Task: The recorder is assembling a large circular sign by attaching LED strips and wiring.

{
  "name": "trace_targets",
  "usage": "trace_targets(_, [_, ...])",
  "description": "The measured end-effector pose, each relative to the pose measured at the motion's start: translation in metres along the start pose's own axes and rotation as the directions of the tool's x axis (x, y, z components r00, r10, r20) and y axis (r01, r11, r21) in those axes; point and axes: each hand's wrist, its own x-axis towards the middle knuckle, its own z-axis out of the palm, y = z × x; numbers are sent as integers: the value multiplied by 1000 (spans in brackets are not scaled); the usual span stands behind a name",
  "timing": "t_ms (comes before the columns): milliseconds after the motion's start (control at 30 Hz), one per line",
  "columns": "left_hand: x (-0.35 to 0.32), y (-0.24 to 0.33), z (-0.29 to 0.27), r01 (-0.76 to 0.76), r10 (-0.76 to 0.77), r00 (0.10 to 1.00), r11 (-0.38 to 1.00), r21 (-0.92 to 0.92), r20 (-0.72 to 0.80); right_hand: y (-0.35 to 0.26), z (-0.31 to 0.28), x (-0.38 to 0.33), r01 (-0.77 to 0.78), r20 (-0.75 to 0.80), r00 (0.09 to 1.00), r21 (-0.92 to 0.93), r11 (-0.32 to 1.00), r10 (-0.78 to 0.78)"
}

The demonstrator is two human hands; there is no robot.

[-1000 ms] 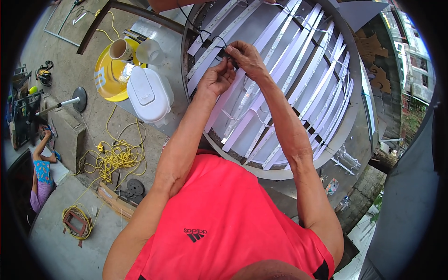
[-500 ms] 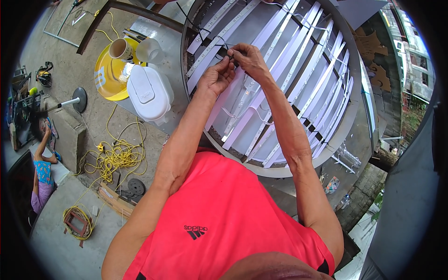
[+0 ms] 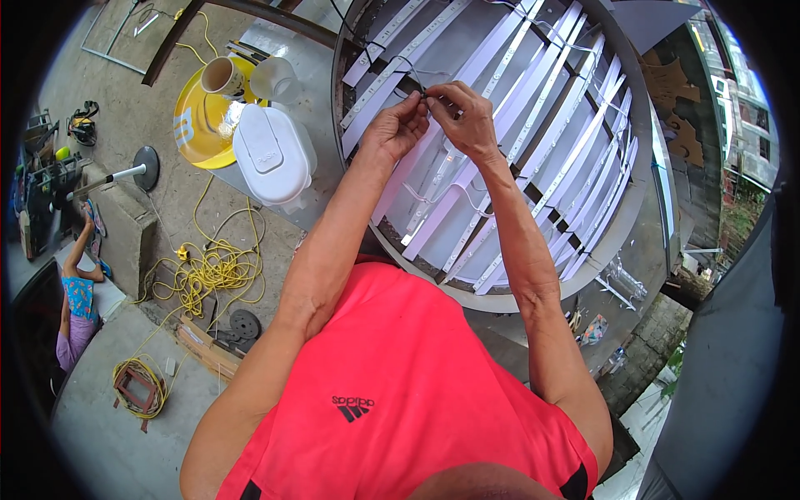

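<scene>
Over the round grey metal frame (image 3: 633, 208) crossed by white light strips (image 3: 533, 108) | left hand (image 3: 398, 129) and right hand (image 3: 461, 112) pinch a thin dark wire (image 3: 414, 75), fingertips nearly touching | just left of the grip: white lidded plastic jug (image 3: 271, 154), yellow round tray (image 3: 196, 125)

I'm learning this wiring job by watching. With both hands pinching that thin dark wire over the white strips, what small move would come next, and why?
Probably a short twist or pull of the wire ends between the fingertips. The left hand and right hand meet fingertip to fingertip over the white strips in the round frame, pinching the wire. The joint itself is too small to read.
</scene>
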Motion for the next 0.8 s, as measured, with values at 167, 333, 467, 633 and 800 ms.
trace_targets(167, [-3, -1, 6, -2, 2, 1000, 999, 42, 16, 5, 1, -1, 128, -34, 991, -122, 984, -133])
trace_targets(333, [-9, -3, 12, -49, 51, 998, 998, 41, -36, 5, -2, 3, 192, 17, 981, -287, 938, -195])
trace_targets(467, [-7, -7, 11, -63, 66, 996, 996, 68, -52, 4, -1, 2, 221, -8, 971, -344, 913, -239])
trace_targets(633, [-1, -2, 0, -44, 38, 997, 996, 80, 71, 5, -3, 2, 292, 26, 952, -386, 875, -306])
trace_targets(800, [-2, -3, 2, -12, 7, 996, 998, 61, 90, 5, -4, 0, 293, 46, 954, -350, 890, -296])
